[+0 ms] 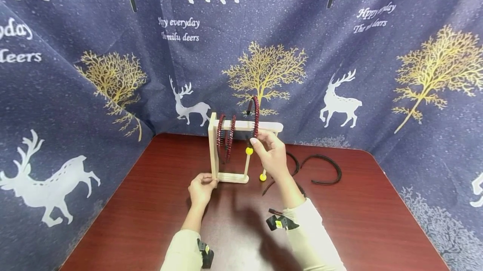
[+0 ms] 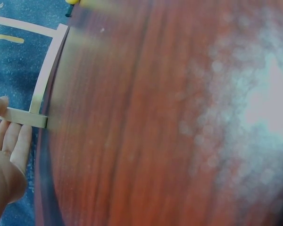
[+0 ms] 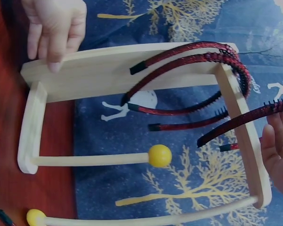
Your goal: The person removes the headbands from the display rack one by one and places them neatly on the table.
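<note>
A pale wooden headband stand [image 1: 213, 149] is upright on the table, its top bar pointing right. My left hand [image 1: 201, 188] grips the lower end of its upright between thumb and fingers; the left wrist view shows those fingers under the wood. Two dark red toothed headbands [image 1: 231, 137] hang over the top bar near the upright. In my right hand [image 1: 272, 153] is another red headband [image 1: 256, 116], pinched near one end, its curve rising above the bar. The right wrist view shows this headband [image 3: 254, 114] crossing the bar.
Black headbands [image 1: 339, 172] lie on the red-brown table [image 1: 354, 216] to the right of the stand. Yellow balls [image 1: 249, 150] cap the stand's thin rods. A dark blue cloth [image 1: 241, 70] with deer and trees hangs behind the table.
</note>
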The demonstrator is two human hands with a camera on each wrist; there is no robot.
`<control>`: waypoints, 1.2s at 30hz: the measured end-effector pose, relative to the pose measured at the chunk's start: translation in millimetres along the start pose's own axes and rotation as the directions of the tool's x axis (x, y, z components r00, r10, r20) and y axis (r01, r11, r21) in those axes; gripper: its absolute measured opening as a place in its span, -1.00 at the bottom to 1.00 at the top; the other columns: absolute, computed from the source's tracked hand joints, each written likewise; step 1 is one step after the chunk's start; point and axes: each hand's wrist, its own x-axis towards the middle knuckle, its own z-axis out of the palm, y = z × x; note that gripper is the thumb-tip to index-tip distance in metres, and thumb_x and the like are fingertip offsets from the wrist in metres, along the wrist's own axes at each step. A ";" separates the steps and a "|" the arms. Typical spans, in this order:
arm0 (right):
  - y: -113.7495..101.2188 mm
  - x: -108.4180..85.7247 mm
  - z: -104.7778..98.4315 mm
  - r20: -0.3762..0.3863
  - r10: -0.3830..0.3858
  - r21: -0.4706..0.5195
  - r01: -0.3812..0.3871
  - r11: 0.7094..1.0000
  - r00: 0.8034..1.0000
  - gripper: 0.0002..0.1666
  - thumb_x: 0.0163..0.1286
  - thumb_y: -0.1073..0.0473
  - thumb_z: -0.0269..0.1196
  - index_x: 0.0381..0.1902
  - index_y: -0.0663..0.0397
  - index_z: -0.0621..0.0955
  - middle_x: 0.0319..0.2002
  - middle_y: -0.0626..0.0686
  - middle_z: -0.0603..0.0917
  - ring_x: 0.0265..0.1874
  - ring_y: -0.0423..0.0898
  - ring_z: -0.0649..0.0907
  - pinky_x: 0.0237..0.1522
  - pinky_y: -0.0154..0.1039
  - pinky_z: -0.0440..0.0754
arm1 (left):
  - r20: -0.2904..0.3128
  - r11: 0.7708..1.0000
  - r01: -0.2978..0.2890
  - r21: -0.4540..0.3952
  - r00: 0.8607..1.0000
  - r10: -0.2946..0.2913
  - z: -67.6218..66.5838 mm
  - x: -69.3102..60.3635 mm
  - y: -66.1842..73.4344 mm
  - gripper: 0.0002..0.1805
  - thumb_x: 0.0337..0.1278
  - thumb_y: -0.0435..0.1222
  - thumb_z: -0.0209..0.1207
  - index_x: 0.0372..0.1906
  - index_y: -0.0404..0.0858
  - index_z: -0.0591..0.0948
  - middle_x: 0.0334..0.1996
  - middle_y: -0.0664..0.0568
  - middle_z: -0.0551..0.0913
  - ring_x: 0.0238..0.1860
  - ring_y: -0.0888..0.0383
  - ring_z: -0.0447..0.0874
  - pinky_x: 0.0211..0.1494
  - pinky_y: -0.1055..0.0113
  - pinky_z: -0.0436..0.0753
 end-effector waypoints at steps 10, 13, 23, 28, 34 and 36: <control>-9.4 4.0 -13.7 -0.072 -0.056 -0.034 0.053 0.998 0.996 -0.80 0.13 0.67 0.12 -0.23 0.67 0.48 -0.43 0.43 0.56 -0.41 -0.30 0.53 -0.40 -0.49 0.45 | 0.006 1.000 0.020 -0.002 1.000 -0.020 0.0 -0.8 3.1 -0.76 -0.18 -0.26 0.43 -0.32 -0.18 0.66 -0.44 0.07 0.71 -0.40 0.10 0.65 -0.04 0.08 0.36; -11.7 4.3 -18.3 -0.092 -0.052 -0.050 0.047 0.998 0.994 -0.80 0.13 0.66 0.12 -0.23 0.66 0.49 -0.43 0.38 0.58 -0.44 -0.32 0.55 -0.40 -0.48 0.48 | 0.002 1.000 0.017 0.001 1.000 -0.017 -0.5 -0.9 4.5 -0.76 -0.19 -0.27 0.44 -0.33 -0.19 0.67 -0.44 0.06 0.71 -0.42 0.11 0.66 -0.08 0.11 0.40; -20.6 2.5 -33.8 -0.159 -0.030 -0.027 0.026 0.999 0.987 -0.73 0.12 0.68 0.09 -0.17 0.67 0.48 -0.43 0.09 0.65 -0.52 -0.35 0.53 -0.46 -0.50 0.48 | -0.006 1.000 -0.019 0.005 1.000 0.020 -0.9 -0.6 3.0 -0.77 -0.20 -0.28 0.44 -0.34 -0.20 0.67 -0.45 0.03 0.71 -0.40 0.05 0.65 0.08 0.06 0.22; -19.4 1.0 -42.3 -0.188 -0.015 -0.016 0.012 1.000 0.982 -0.76 0.16 0.63 0.09 -0.17 0.67 0.49 -0.45 -0.11 0.61 -0.56 -0.33 0.49 -0.49 -0.50 0.45 | -0.003 1.000 -0.027 0.005 1.000 0.027 -1.1 -0.2 1.7 -0.77 -0.20 -0.27 0.44 -0.35 -0.20 0.66 -0.46 0.03 0.71 -0.40 0.04 0.66 0.12 0.05 0.17; -29.2 -0.2 -48.3 -0.239 0.013 -0.037 -0.022 0.999 0.971 -0.76 0.16 0.63 0.09 -0.17 0.70 0.46 -0.48 -0.16 0.58 -0.57 -0.36 0.47 -0.50 -0.52 0.43 | -0.009 1.000 -0.008 0.000 1.000 0.008 -0.6 -0.7 1.4 -0.76 -0.22 -0.28 0.44 -0.35 -0.20 0.67 -0.46 0.04 0.71 -0.42 0.09 0.66 0.04 0.09 0.24; -29.6 -1.0 -51.4 -0.257 0.021 -0.034 -0.030 0.999 0.966 -0.76 0.17 0.63 0.09 -0.17 0.71 0.46 -0.48 -0.17 0.59 -0.57 -0.36 0.47 -0.50 -0.53 0.42 | -0.010 1.000 -0.006 0.001 1.000 0.006 -0.5 -1.2 1.7 -0.76 -0.22 -0.28 0.44 -0.35 -0.20 0.66 -0.45 0.04 0.71 -0.43 0.11 0.66 -0.02 0.11 0.32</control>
